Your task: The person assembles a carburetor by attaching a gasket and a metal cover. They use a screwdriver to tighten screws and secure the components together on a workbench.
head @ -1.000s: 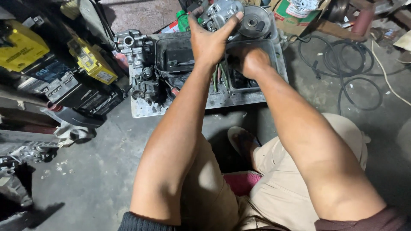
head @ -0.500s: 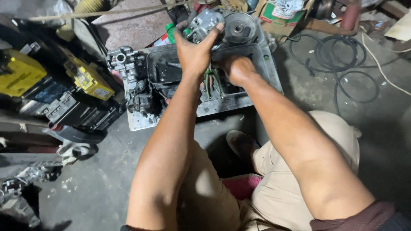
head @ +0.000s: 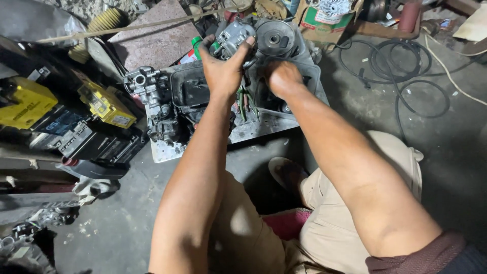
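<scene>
Above tray (head: pixel 253 133): carburetor (head: pixel 232 36) upright, gripped

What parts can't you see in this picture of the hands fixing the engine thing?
Head view only:
- Left hand covers the near side of the grey metal part it grips.
- Right hand is a closed fist; anything inside it is hidden by its own fingers.
- The wires run under both hands, so their ends are hidden.
- The yellow boxes sit in dark shadow; details are too dim.
- The cardboard box is cut off by the top edge.
</scene>
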